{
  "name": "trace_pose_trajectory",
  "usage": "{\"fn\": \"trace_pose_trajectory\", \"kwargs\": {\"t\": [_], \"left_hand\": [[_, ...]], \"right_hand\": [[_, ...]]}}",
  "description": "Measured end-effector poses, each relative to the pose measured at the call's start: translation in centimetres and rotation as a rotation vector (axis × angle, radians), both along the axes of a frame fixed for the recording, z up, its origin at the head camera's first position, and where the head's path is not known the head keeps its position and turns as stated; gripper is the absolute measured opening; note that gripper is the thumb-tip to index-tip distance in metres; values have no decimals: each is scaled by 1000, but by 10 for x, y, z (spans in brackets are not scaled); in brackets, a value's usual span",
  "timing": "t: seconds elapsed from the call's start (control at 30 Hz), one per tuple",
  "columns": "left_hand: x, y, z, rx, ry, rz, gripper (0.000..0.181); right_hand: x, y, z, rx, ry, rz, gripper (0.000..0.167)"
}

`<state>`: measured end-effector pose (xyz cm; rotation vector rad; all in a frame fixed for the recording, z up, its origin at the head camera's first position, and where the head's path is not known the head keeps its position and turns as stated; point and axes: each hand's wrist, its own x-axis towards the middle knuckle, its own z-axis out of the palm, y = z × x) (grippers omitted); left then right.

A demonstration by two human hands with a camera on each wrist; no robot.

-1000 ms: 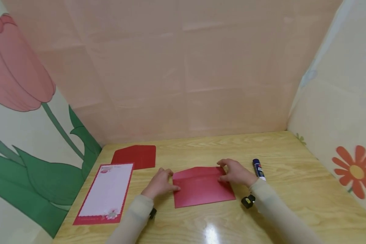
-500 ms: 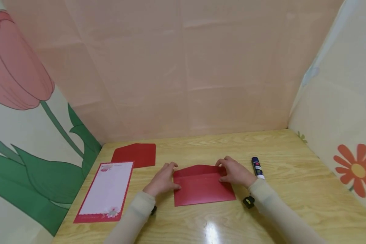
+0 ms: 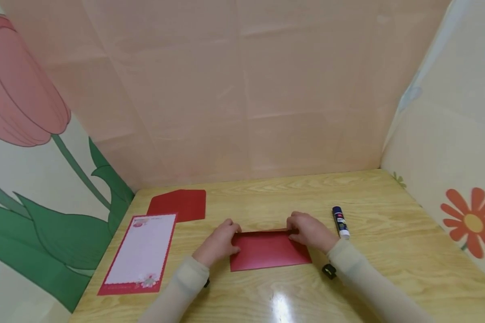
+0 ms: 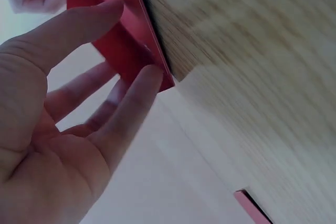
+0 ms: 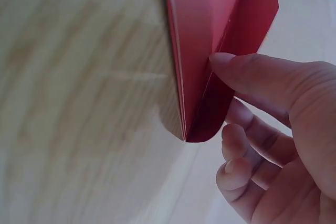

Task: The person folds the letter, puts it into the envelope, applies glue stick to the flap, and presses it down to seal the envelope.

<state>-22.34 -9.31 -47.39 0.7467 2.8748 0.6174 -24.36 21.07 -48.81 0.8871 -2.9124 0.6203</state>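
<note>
A red envelope (image 3: 271,252) lies near the table's front, its flap standing up from the fold along the far edge. My left hand (image 3: 217,242) holds its left end. In the left wrist view, the thumb lies on the envelope (image 4: 123,48) and the other fingers are at the flap's back and the corner. At the other end, my right hand (image 3: 312,231) holds the flap. The right wrist view has that thumb at the crease of the envelope (image 5: 197,30), with the curled fingers behind the raised flap (image 5: 212,111).
A white letter sheet with a red border (image 3: 141,251) lies at the left, overlapping a second red envelope (image 3: 182,205). To the right of my right hand lies a glue stick (image 3: 341,222). Walls stand behind the wooden table (image 3: 266,296) and at both sides.
The envelope's flap, which lay back away from me, has risen at the fold. Both hands have stayed at its ends, with their fingers coming up and toward me behind it.
</note>
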Motion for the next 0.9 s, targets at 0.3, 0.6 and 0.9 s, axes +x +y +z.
{"fn": "trace_pose_trajectory", "kwargs": {"t": [0.3, 0.6, 0.9], "left_hand": [[8, 0, -1, -140, 82, -76, 34], [18, 11, 2, -222, 40, -93, 39], [26, 24, 5, -286, 64, -90, 37]], "right_hand": [[5, -4, 2, 78, 71, 61, 12], [17, -21, 6, 151, 85, 90, 12], [27, -53, -1, 111, 102, 152, 22]]}}
